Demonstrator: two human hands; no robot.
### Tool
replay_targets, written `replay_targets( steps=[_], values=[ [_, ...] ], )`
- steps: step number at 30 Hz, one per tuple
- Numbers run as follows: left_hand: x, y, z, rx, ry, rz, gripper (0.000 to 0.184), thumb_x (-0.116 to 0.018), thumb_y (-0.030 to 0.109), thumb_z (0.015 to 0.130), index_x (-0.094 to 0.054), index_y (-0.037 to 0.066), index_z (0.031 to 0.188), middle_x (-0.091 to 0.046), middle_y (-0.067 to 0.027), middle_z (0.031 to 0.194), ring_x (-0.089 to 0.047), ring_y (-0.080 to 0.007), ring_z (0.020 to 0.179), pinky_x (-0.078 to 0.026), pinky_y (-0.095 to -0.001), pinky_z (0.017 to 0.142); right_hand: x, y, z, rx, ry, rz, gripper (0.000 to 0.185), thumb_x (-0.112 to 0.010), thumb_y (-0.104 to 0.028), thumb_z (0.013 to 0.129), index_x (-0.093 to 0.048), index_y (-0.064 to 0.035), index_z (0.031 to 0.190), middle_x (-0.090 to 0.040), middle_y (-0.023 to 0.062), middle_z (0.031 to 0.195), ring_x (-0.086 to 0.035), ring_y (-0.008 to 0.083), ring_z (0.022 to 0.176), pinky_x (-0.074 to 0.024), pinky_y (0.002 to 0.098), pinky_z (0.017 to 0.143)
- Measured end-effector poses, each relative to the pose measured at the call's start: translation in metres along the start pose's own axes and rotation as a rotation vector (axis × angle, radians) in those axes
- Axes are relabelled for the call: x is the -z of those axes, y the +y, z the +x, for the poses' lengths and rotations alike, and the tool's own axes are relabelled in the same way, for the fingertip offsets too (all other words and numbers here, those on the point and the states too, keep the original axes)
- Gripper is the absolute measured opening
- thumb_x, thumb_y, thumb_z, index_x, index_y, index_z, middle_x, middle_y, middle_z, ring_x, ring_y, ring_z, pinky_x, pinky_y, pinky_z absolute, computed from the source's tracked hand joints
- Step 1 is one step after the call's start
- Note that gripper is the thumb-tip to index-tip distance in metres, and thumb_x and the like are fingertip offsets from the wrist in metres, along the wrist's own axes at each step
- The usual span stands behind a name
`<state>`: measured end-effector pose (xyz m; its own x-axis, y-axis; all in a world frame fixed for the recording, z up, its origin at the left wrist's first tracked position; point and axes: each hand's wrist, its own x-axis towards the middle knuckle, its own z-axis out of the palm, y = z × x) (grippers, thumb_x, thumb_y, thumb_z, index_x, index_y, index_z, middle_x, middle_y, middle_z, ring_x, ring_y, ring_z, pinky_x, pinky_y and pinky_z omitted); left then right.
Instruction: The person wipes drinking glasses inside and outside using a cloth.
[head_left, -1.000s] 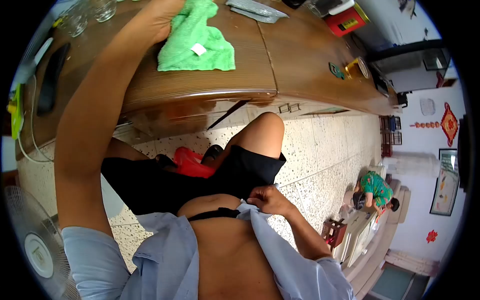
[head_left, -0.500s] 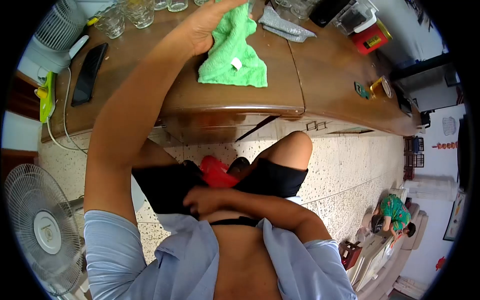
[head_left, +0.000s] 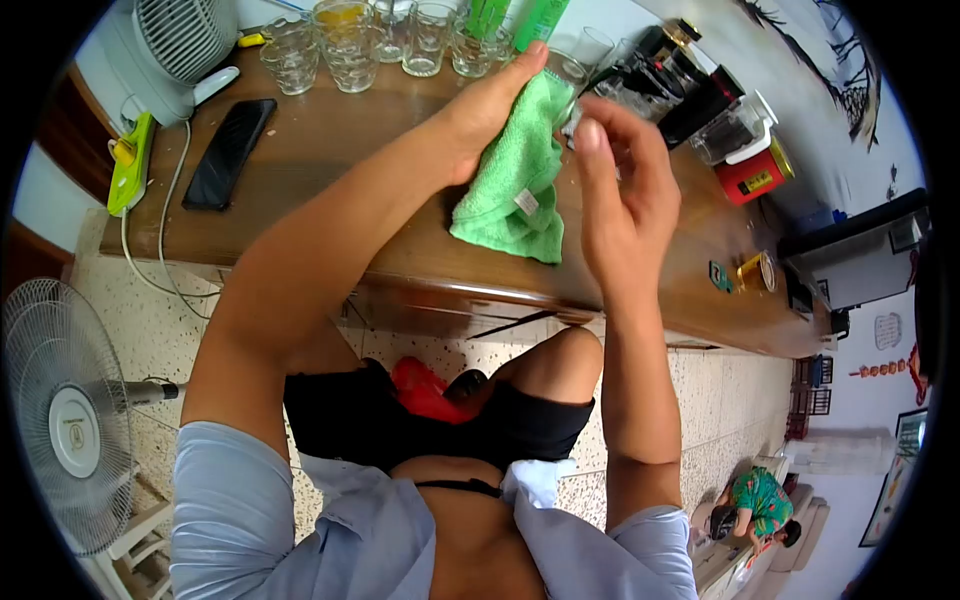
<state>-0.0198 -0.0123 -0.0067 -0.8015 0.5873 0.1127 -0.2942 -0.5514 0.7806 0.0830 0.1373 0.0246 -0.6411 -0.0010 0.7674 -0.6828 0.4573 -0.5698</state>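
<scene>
Seen from the head, the person's left hand (head_left: 490, 112) has a fuzzy green cloth with a small white tag (head_left: 510, 185) clamped between thumb and palm; its far fingers are hidden from me. The cloth hangs over the near side of a glossy brown wooden table (head_left: 310, 150). Just beside it is the right hand (head_left: 632, 195), thumb raised and fingers bent; whether their tips hold anything, I can't tell. Clear glass tumblers (head_left: 427, 42) stand beyond the left hand, a flat black phone (head_left: 228, 155) lies left of them, nearer the edge, and a red box-shaped tin (head_left: 755, 177) sits off to the right.
</scene>
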Motion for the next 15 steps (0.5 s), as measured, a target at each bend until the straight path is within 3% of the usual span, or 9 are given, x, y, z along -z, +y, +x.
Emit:
replay_targets(
  steps=[3,6,10,15],
  values=[
    [-0.010,0.012,-0.011,0.039,0.017,-0.056,0.059,-0.049,0.066,0.106,-0.065,0.011,0.121,-0.070,-0.0067,0.108,-0.070,-0.0213,0.102,-0.059,-0.0405,0.093,-0.027,0.037,0.028,0.036,-0.093,-0.239,0.050,-0.067,-0.034,0.105,-0.058,0.0010,0.139,-0.056,0.0215,0.121,-0.055,0.0309,0.112,-0.0462,0.0416,0.103],
    [-0.002,0.016,-0.009,-0.002,0.123,-0.078,0.056,-0.043,0.064,0.109,-0.063,0.013,0.118,-0.068,-0.0055,0.108,-0.069,-0.0203,0.103,-0.058,-0.0406,0.093,-0.060,0.052,0.039,0.019,-0.082,-0.188,0.069,-0.064,-0.045,0.105,-0.045,0.0043,0.149,-0.047,0.0268,0.129,-0.051,0.0380,0.118,-0.0413,0.0450,0.110],
    [0.003,0.006,-0.001,-0.249,0.263,0.173,0.054,-0.034,0.060,0.113,-0.057,0.011,0.118,-0.062,-0.0026,0.103,-0.063,-0.0151,0.102,-0.056,-0.0380,0.093,-0.082,0.063,0.053,-0.001,-0.053,-0.062,0.071,-0.068,-0.050,0.101,-0.049,0.0049,0.142,-0.052,0.0255,0.129,-0.052,0.0339,0.123,-0.0432,0.0451,0.107],
    [0.036,0.001,0.007,-0.228,0.321,0.578,0.067,-0.028,0.065,0.112,-0.059,0.005,0.117,-0.061,-0.0043,0.107,-0.060,-0.0146,0.107,-0.051,-0.0331,0.094,-0.066,0.071,0.047,-0.105,-0.184,0.143,0.067,-0.073,-0.053,0.097,-0.050,0.0007,0.130,-0.057,0.0176,0.120,-0.057,0.0282,0.112,-0.0465,0.0413,0.101]
  ],
)
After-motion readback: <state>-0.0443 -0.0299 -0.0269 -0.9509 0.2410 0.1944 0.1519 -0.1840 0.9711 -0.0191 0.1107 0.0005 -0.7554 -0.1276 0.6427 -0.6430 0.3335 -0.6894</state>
